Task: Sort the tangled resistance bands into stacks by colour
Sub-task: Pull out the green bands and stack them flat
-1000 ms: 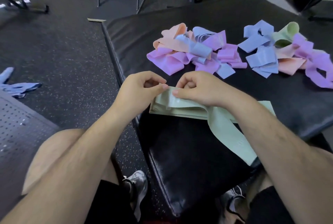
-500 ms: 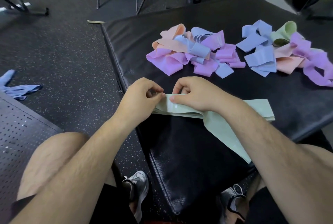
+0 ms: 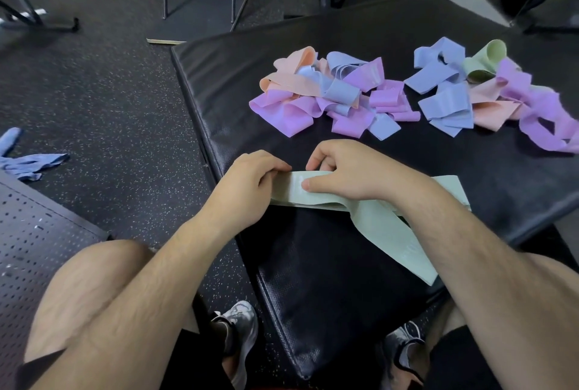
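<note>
Watching the head cam feed rn. Both hands are down on the pale green band, which lies flat on the near edge of the black padded table. Left hand is curled over the band's left end, fingers folded tight, pinching that end w/ the thumb. Right hand is just beside it, nearly touching; its fingers are bent and narrow, thumb pressing down on top of the band, the rest tucked behind the far edge. So both are gripping the same green band imo.

The band looks layered/folded under the fingers, a couple of edges showing along the near side. From under the right wrist a loose tail runs off toward me and to the right, hanging over the table edge. Another bit of green pokes out beyond the right forearm.

Beyond the fingertips, well apart from them, sits a tangled pile of purple, peach and blue bands. Further to the right of that is a second tangle, same colours plus one rolled green loop on its far side.

Off to the left of the left hand, down on the speckled floor, there's a blue band lying by itself.
</note>
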A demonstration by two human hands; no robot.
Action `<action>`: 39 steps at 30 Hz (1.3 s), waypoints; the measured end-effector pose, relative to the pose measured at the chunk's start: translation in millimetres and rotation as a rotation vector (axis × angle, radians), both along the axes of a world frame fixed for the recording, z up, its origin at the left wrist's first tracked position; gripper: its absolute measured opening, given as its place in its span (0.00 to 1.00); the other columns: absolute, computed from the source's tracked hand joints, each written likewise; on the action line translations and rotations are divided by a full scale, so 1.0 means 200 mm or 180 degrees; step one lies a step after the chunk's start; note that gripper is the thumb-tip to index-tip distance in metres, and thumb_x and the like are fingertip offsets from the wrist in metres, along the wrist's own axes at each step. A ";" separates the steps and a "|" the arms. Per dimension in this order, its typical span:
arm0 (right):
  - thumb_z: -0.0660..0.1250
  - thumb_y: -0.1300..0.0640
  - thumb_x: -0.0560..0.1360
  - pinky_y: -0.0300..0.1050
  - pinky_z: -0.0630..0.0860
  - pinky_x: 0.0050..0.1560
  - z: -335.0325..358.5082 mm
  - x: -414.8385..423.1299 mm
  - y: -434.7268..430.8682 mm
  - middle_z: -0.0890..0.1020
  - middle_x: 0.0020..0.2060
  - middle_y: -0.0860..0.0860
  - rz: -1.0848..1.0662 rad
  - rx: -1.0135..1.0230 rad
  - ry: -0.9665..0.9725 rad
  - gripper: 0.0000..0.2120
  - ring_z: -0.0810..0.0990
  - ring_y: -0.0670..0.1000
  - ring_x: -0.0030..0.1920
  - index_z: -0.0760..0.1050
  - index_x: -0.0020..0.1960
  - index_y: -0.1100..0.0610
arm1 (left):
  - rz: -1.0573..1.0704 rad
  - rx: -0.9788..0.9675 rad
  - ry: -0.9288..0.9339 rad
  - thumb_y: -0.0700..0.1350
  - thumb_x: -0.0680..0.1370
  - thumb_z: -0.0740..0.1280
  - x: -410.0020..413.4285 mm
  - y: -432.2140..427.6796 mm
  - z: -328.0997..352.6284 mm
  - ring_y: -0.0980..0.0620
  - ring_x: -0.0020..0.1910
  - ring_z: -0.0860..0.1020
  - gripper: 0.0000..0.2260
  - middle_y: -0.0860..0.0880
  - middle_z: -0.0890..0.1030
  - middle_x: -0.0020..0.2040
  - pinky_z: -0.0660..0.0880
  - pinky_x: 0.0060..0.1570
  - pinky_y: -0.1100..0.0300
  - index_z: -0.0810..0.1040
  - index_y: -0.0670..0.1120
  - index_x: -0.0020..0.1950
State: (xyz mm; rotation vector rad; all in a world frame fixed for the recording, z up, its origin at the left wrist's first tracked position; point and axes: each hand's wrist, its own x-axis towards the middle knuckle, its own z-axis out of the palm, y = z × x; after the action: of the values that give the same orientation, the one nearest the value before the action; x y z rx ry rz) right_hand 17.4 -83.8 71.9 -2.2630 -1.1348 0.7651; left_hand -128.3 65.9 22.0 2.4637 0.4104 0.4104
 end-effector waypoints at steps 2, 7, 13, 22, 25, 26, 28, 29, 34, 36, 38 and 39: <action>0.76 0.47 0.72 0.40 0.72 0.38 0.01 0.01 -0.01 0.79 0.35 0.43 -0.0054 -0.0033 0.0011 0.10 0.76 0.43 0.33 0.79 0.48 0.50 | -0.0091 0.0064 0.0016 0.34 0.79 0.54 0.00 0.00 -0.02 0.48 0.54 0.76 0.21 0.57 0.80 0.54 0.65 0.57 0.69 0.83 0.50 0.59; 0.75 0.45 0.73 0.40 0.69 0.35 0.04 0.00 -0.01 0.77 0.32 0.42 -0.0078 -0.0293 -0.0143 0.12 0.74 0.42 0.32 0.79 0.47 0.53 | -0.0166 0.0179 -0.0008 0.36 0.72 0.49 0.03 0.00 -0.04 0.44 0.50 0.75 0.28 0.60 0.78 0.54 0.62 0.53 0.72 0.82 0.52 0.60; 0.73 0.46 0.75 0.41 0.67 0.34 0.02 0.00 -0.01 0.76 0.32 0.43 -0.0122 -0.0351 -0.0304 0.11 0.73 0.42 0.32 0.79 0.45 0.53 | -0.0181 0.0259 -0.0057 0.34 0.72 0.49 0.03 0.00 -0.05 0.45 0.49 0.75 0.27 0.60 0.78 0.52 0.62 0.52 0.71 0.82 0.52 0.58; 0.73 0.45 0.75 0.42 0.67 0.34 -0.02 0.01 0.01 0.76 0.33 0.44 -0.0163 -0.0353 -0.0321 0.12 0.74 0.45 0.34 0.78 0.45 0.53 | 0.0315 0.1050 -0.0660 0.36 0.76 0.63 0.00 -0.10 0.00 0.45 0.48 0.72 0.13 0.51 0.81 0.50 0.74 0.48 0.45 0.84 0.45 0.53; 0.74 0.44 0.74 0.43 0.68 0.36 -0.03 0.01 0.01 0.77 0.33 0.44 -0.0194 -0.0369 -0.0283 0.13 0.74 0.46 0.35 0.79 0.45 0.53 | -0.0037 0.1160 -0.1040 0.33 0.76 0.65 0.01 -0.18 0.04 0.44 0.49 0.73 0.09 0.48 0.79 0.49 0.73 0.50 0.49 0.82 0.42 0.51; 0.74 0.44 0.75 0.43 0.68 0.36 -0.03 0.01 0.01 0.77 0.33 0.44 -0.0194 -0.0362 -0.0280 0.13 0.74 0.46 0.35 0.79 0.45 0.53 | -0.0189 0.1062 -0.0992 0.33 0.76 0.65 0.02 -0.20 0.04 0.44 0.48 0.74 0.08 0.47 0.78 0.49 0.73 0.51 0.51 0.81 0.41 0.50; 0.73 0.45 0.75 0.43 0.69 0.37 -0.04 0.01 0.01 0.77 0.33 0.44 -0.0172 -0.0323 -0.0285 0.12 0.75 0.47 0.35 0.79 0.45 0.53 | -0.0289 0.0773 -0.0651 0.35 0.76 0.64 0.02 -0.23 0.03 0.44 0.48 0.74 0.07 0.47 0.76 0.50 0.75 0.49 0.50 0.78 0.42 0.52; 0.73 0.44 0.75 0.43 0.68 0.36 -0.03 0.01 0.00 0.77 0.33 0.44 -0.0157 -0.0306 -0.0282 0.12 0.75 0.46 0.35 0.79 0.45 0.53 | -0.0255 0.0681 -0.0478 0.37 0.76 0.64 0.02 -0.23 0.01 0.45 0.47 0.74 0.06 0.48 0.76 0.50 0.75 0.48 0.48 0.77 0.42 0.52; 0.76 0.42 0.72 0.40 0.67 0.36 0.04 0.03 -0.04 0.78 0.35 0.43 -0.0107 -0.0419 -0.0078 0.14 0.74 0.44 0.35 0.81 0.47 0.52 | -0.0185 0.0502 -0.0340 0.40 0.74 0.62 0.04 -0.21 -0.03 0.45 0.45 0.74 0.07 0.49 0.75 0.49 0.73 0.49 0.49 0.77 0.44 0.50; 0.77 0.42 0.71 0.41 0.68 0.37 0.06 0.04 -0.05 0.80 0.37 0.45 -0.0081 -0.0559 -0.0125 0.14 0.76 0.45 0.38 0.81 0.46 0.51 | -0.0194 0.0534 -0.0351 0.42 0.75 0.61 0.04 -0.20 -0.04 0.45 0.44 0.73 0.07 0.50 0.75 0.50 0.73 0.49 0.48 0.77 0.44 0.50; 0.76 0.41 0.71 0.43 0.66 0.36 0.06 0.04 -0.06 0.77 0.35 0.46 -0.0094 -0.0695 -0.0202 0.17 0.74 0.47 0.36 0.79 0.42 0.54 | -0.0191 0.0579 -0.0327 0.44 0.75 0.59 0.04 -0.20 -0.05 0.45 0.44 0.73 0.09 0.50 0.75 0.50 0.73 0.48 0.48 0.76 0.45 0.51; 0.76 0.40 0.71 0.44 0.65 0.36 0.06 0.04 -0.06 0.74 0.32 0.47 -0.0099 -0.0750 -0.0228 0.19 0.71 0.49 0.34 0.76 0.40 0.55 | -0.0188 0.0591 -0.0308 0.45 0.75 0.59 0.05 -0.20 -0.05 0.45 0.44 0.73 0.09 0.51 0.75 0.51 0.73 0.48 0.48 0.76 0.45 0.51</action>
State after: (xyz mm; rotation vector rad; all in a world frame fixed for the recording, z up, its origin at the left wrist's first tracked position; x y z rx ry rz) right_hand 25.7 -96.0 83.8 -2.5144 -1.0878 0.8502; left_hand -118.9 25.7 11.1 2.6150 0.2691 0.5627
